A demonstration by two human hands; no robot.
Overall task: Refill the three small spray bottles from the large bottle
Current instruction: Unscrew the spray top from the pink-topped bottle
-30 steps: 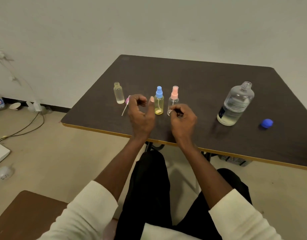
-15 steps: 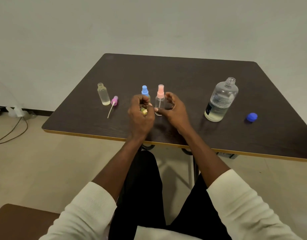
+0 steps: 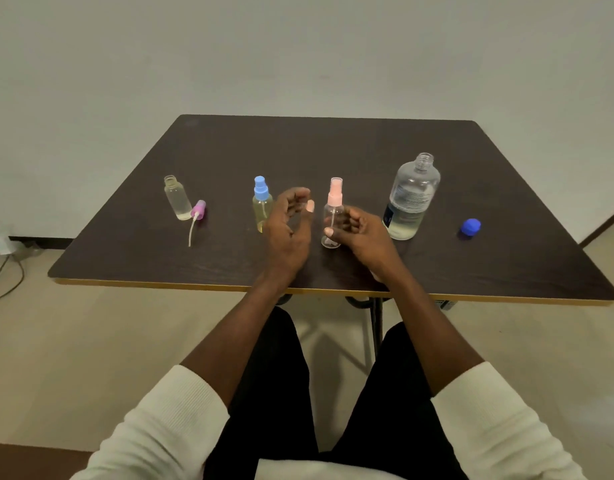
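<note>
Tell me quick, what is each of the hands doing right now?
Left hand: open, fingers loosely curled, holding nothing.
Right hand: holding the pink-capped spray bottle.

Lighting was dim, even and soft. Faint shadows fell beneath the table [image 3: 506,209]. Focus was slightly soft throughout; wide-angle distortion bent the frame edges.

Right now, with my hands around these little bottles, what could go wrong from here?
1. The large bottle stands uncapped just beyond your right hand; a careless reach could tip it and spill.
2. The pink-topped bottle looks nearly empty and light, so your right hand at its side may topple it.
3. The purple sprayer lies loose against the open small bottle, whose narrow neck invites spills when pouring.
</note>
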